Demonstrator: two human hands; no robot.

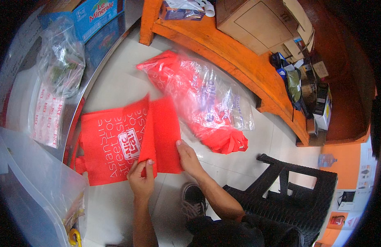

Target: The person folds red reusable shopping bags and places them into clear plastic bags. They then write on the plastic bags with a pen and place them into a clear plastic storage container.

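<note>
A red fabric carrier bag (101, 145) with white print hangs in front of me, one side panel partly folded open. My left hand (142, 176) pinches the edge of that panel between thumb and fingers near the lower middle. At the panel's right edge, my right hand (189, 157) grips the red fabric, thumb on top. Beyond the hands, on the floor, lies a large clear plastic bag (206, 95) with more red fabric bags inside; their red handles (232, 143) stick out at its near end.
An orange wooden shelf (209, 52) with a cardboard box (258, 24) curves along the top right. At left, a metal table (96, 58) bears a blue carton (98, 18) and plastic-wrapped packs (48, 114). A black woven plastic stool (289, 197) stands at lower right. My shoe (193, 197) is below.
</note>
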